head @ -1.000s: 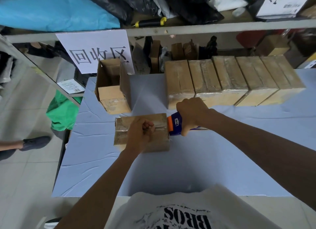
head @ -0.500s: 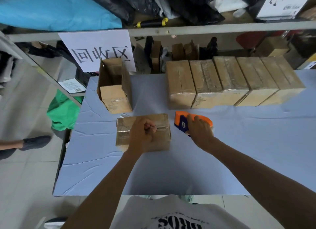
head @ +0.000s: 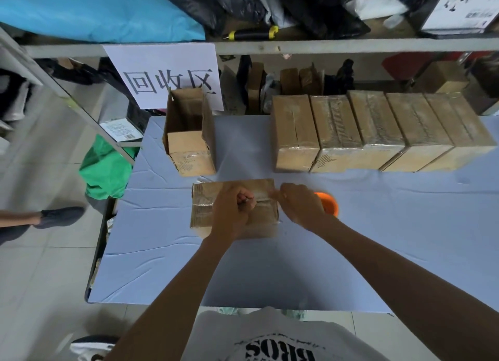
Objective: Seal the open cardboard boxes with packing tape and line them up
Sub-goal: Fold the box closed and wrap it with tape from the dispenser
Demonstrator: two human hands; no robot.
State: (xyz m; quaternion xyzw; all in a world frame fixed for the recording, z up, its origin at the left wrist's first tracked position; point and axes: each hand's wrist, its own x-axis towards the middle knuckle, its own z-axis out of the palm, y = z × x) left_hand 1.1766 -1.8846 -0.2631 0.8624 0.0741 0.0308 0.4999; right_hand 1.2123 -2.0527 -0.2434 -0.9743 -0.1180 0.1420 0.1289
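A closed cardboard box (head: 205, 207) lies on the blue table near its left side, with a strip of tape (head: 263, 198) along its top seam. My left hand (head: 233, 212) rests on the box top as a curled fist and holds it down. At the box's right top edge, my right hand (head: 298, 204) pinches the end of the tape with its fingertips. The orange tape dispenser (head: 328, 202) lies on the table just behind my right hand, partly hidden by it. One open box (head: 189, 134) stands at the back left. Several sealed boxes (head: 378, 128) form a row at the back right.
A blue cloth covers the table (head: 270, 266). Behind it, a shelf rail carries a white paper sign (head: 170, 74) and bags above. A green bag (head: 105, 169) lies on the floor to the left, near another person's foot (head: 59, 216).
My right hand set the tape dispenser down on the table and moved left to the box's right edge. My left hand stayed on the box.
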